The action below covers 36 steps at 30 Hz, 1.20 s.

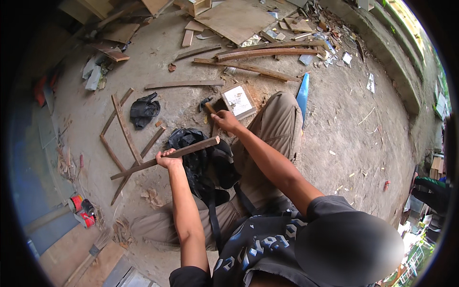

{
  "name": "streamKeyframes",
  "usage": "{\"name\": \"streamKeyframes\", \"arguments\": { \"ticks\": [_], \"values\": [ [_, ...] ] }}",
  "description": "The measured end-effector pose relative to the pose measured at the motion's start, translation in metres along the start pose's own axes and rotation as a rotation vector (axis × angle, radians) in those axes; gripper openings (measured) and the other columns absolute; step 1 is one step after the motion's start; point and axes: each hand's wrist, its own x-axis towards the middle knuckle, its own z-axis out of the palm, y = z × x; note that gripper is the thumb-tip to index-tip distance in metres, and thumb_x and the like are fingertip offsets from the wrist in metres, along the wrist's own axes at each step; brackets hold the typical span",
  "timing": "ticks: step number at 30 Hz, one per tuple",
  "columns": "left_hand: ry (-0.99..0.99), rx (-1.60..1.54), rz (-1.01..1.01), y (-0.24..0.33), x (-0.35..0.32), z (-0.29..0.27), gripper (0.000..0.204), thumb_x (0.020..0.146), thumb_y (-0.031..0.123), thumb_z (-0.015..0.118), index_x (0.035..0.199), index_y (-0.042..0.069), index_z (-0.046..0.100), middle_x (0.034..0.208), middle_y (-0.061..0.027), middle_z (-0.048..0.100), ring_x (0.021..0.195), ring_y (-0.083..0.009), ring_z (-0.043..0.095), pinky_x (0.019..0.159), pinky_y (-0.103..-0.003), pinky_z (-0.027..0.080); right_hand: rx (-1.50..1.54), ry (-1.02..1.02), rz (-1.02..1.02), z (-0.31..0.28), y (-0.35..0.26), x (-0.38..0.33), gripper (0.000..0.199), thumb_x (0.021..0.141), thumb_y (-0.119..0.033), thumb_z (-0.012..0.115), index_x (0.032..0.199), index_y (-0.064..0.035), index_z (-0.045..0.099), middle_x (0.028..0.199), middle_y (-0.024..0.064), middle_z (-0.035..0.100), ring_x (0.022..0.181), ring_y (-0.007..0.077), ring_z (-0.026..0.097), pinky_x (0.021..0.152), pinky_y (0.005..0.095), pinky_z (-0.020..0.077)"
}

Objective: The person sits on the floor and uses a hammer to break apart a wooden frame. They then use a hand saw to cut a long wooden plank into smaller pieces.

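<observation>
My left hand [167, 158] is closed around a long wooden strip [193, 147], which slants across my lap. Its left end lies over a loose frame of thin wooden strips [125, 126] on the ground. My right hand [226, 121] grips a hammer [209, 107] by its wooden handle, its dark head pointing away from me. Just beyond that hand sits a wooden box with a stained white top [239, 100]. Black plastic [184, 138] and dark straps [212, 210] bunch between my legs. By my right knee lies a blue tapered blade, like a saw's [302, 98].
Several wooden strips [248, 68] lie beyond the box, near a wooden board [234, 21] and scattered scraps. A black plastic bag [145, 110] rests to the left. Red-and-white spools [81, 210] and a brush [95, 248] are at lower left. Concrete steps [392, 67] border the right.
</observation>
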Motion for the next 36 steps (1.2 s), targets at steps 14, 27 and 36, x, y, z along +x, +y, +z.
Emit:
{"name": "streamKeyframes", "arguments": {
  "ticks": [14,27,36],
  "values": [
    [-0.148,0.171,0.025,0.045,0.042,-0.035,0.028,0.088,0.022,0.057,0.067,0.01,0.044,0.061,-0.0014,0.045,0.057,-0.0198,0.05,0.059,-0.034,0.049,-0.215,0.067,0.032,-0.08,-0.015,0.089,0.046,0.085,-0.038,0.063,0.097,0.0062,0.064,0.094,0.0314,0.065,0.096,0.0448,0.063,0.084,0.0474,0.0505],
    [-0.018,0.206,-0.065,0.047,0.035,-0.023,0.048,0.09,0.023,0.057,0.126,-0.004,0.039,0.112,-0.0133,0.049,0.096,-0.029,0.059,0.088,-0.051,0.052,-0.578,-0.04,0.064,-0.049,-0.019,0.026,0.056,0.083,-0.035,0.063,0.122,0.0035,0.052,0.136,0.0286,0.043,0.128,0.0459,0.042,0.094,0.0538,0.0435],
    [-0.158,0.417,-0.06,0.022,0.034,-0.097,0.042,0.088,0.015,0.066,0.122,-0.003,0.049,0.114,-0.0148,0.054,0.107,-0.03,0.057,0.1,-0.049,0.046,-0.727,-0.084,-0.127,-0.055,0.003,0.007,0.063,0.082,-0.045,0.066,0.121,0.003,0.052,0.134,0.0317,0.042,0.121,0.0455,0.046,0.096,0.0501,0.0451]
  ]
}}
